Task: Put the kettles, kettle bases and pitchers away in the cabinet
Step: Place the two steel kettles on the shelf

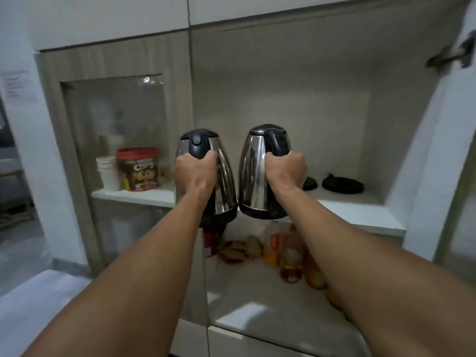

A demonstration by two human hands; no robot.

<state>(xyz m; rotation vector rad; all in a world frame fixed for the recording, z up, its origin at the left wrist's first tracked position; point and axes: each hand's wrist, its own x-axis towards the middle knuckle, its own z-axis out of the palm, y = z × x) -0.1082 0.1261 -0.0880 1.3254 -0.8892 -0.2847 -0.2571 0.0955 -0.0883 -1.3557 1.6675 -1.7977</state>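
Steel kettles upright, side by side, nearly touching, just before the shelf [360,215] edge. Left hand [195,173] grips left kettle [221,176]; right hand [287,171] grips right kettle [251,173]. Bases [342,185] lie behind, rightward; right hand nearer.

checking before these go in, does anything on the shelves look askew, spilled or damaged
Nothing stands out. Both kettles, left and right, are held upright by their handles in the left hand and right hand. Two kettle bases lie flat on the shelf.
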